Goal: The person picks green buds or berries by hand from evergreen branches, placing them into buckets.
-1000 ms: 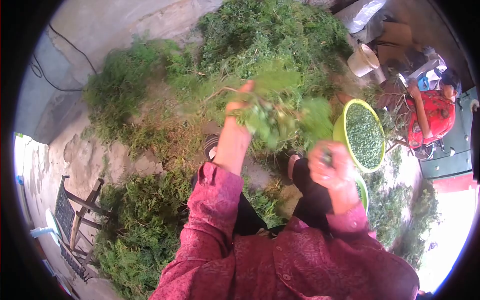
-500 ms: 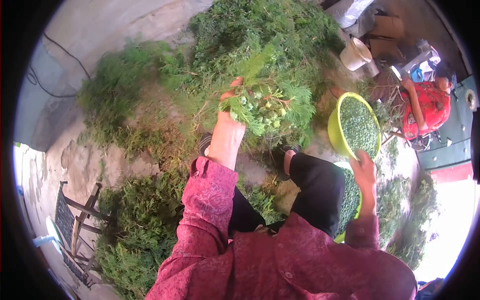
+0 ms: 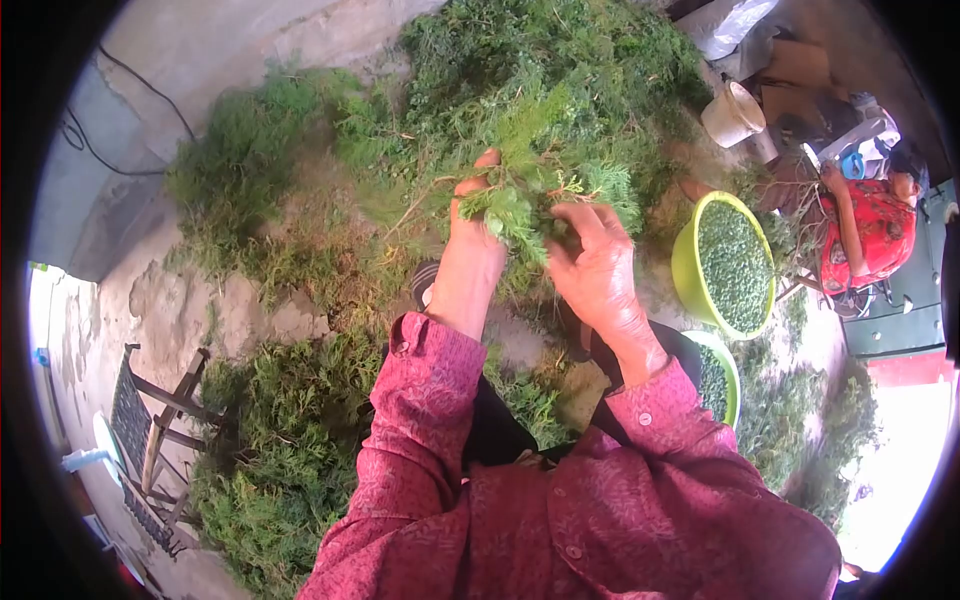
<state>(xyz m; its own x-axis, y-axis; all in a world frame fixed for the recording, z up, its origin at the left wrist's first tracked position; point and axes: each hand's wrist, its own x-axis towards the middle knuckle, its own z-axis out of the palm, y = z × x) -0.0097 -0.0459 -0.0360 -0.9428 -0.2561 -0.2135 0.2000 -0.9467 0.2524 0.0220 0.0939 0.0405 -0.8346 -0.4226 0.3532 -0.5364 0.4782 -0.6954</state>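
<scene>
In the head view, the left hand (image 3: 468,228) held a leafy sprig (image 3: 512,218) above the person's feet, its fingers curled closed around the stems. The right hand (image 3: 598,262) had come back from the rim of the yellow-green basin (image 3: 684,268), where it was a moment earlier, to the sprig's near side, so the work was again at the sprig, with both hands. Its thumb and forefinger curved toward the leaves; whether they pinched anything, I could not tell. Small green pieces (image 3: 735,262) lay in the basin, to the right.
</scene>
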